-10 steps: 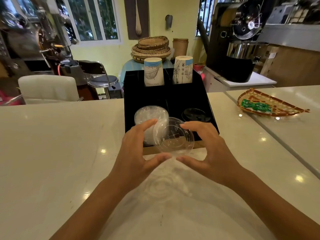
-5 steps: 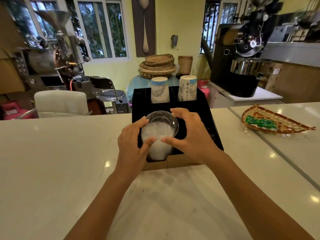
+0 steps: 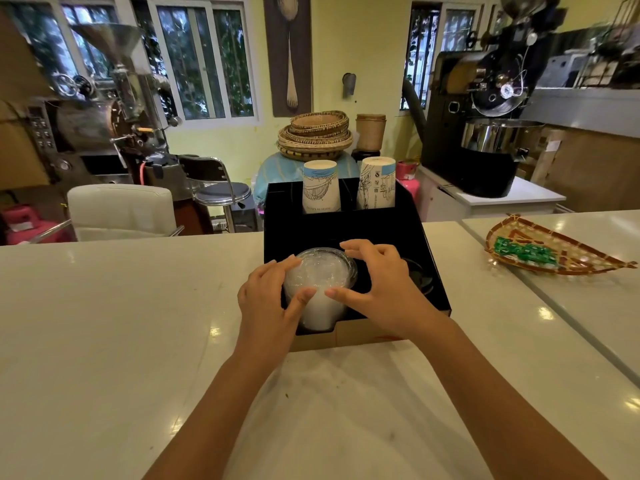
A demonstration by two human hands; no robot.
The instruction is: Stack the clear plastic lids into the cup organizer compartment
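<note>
A black cup organizer (image 3: pixel 346 230) stands on the white counter in front of me. Its front left compartment holds a stack of clear plastic lids (image 3: pixel 320 282), with one clear lid lying on top. My left hand (image 3: pixel 270 299) grips the left side of that stack, thumb on its front. My right hand (image 3: pixel 377 289) curls around the right side, fingertips on the top lid's rim and thumb at the front. Black lids (image 3: pixel 420 277) sit in the front right compartment, partly hidden by my right hand.
Two stacks of paper cups (image 3: pixel 320 192) (image 3: pixel 375 185) stand in the organizer's rear compartments. A woven tray (image 3: pixel 554 247) with green packets lies on the counter at the right. White counter (image 3: pixel 121 323) stretches to the left and toward me. A white chair and machines are behind.
One second ago both hands held a single clear lid above the counter in front of the organizer. They carried it forward and down onto the stack, where it now lies flat.
</note>
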